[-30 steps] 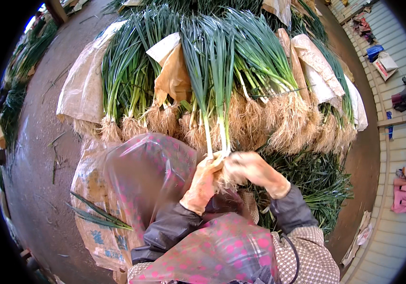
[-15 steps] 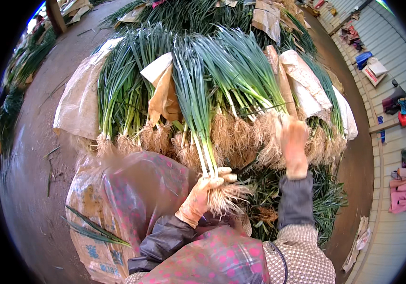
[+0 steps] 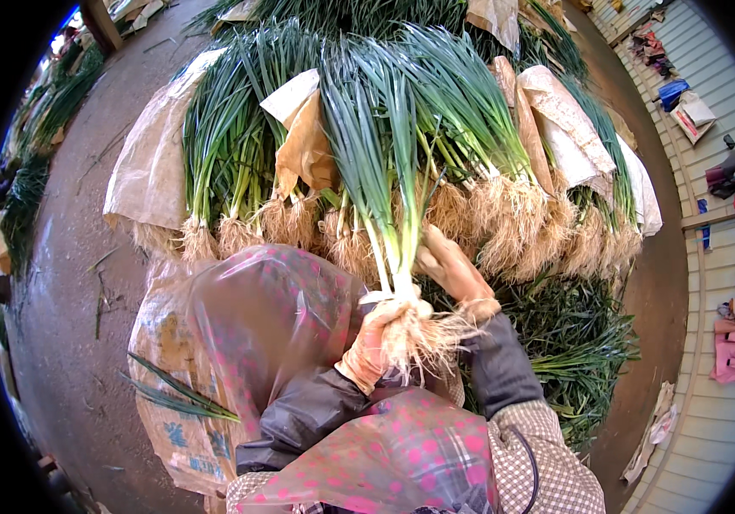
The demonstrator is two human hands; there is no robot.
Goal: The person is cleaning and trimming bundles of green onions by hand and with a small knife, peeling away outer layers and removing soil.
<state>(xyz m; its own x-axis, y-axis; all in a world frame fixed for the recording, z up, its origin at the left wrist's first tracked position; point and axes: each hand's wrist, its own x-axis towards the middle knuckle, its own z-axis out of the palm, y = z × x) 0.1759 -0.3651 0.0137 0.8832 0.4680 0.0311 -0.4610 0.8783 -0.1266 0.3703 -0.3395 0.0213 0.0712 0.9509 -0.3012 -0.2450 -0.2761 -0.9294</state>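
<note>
A bunch of green garlic (image 3: 400, 240), with long dark leaves, white stalks and pale stringy roots, stands slanted in front of me. My gloved left hand (image 3: 367, 349) is closed round the base of its stalks, just above the hanging roots. My right hand (image 3: 457, 272) is at the right side of the same stalks, its fingers pressed together against them. The fingertips are partly hidden behind the stalks. Beyond both hands lies a wide row of more green garlic (image 3: 243, 163), roots toward me.
Brown paper and pale sacking (image 3: 157, 158) lie among the row. Spotted see-through plastic (image 3: 277, 317) covers my legs. Cut leaves (image 3: 564, 343) are heaped at my right. A sack (image 3: 175, 385) with loose leaves lies at left. A corrugated wall (image 3: 718, 111) runs along the right.
My right hand has come from the row on the right, leftward to the stalks in my left hand. The held bunch is now thicker, and the view has shifted slightly.
</note>
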